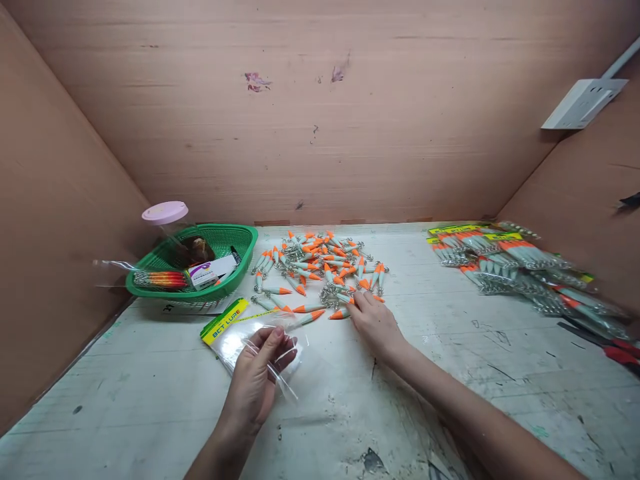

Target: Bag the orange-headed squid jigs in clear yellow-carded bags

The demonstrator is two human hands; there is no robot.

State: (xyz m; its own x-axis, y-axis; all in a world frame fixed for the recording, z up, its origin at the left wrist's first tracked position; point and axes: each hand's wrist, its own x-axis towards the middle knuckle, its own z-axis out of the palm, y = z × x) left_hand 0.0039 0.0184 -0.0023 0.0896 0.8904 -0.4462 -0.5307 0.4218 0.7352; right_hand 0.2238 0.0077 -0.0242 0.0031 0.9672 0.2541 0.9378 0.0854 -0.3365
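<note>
My left hand (257, 373) pinches a clear plastic bag (306, 357) between thumb and fingers, in front of the lure pile. Beneath and behind the bag lies a stack of clear packets with a yellow-green header (225, 321) reading "BCT LURE". At the pile's near edge, my right hand (375, 323) has its fingers closed on a fishing lure (345, 298), whose far end is covered by the fingertips. The loose fishing lures (315, 267) are pale green with orange tips and wire hooks, heaped on the white work surface. Several lie apart near the bag.
At the left, a green basket (235, 267) holds a pink-lidded clear container (165, 213), a small box (207, 273) and a packet of orange-red items (163, 279). Packed lures (520, 263) are piled at right, near red-handled scissors (623, 353). Cardboard walls (320, 133) enclose the surface.
</note>
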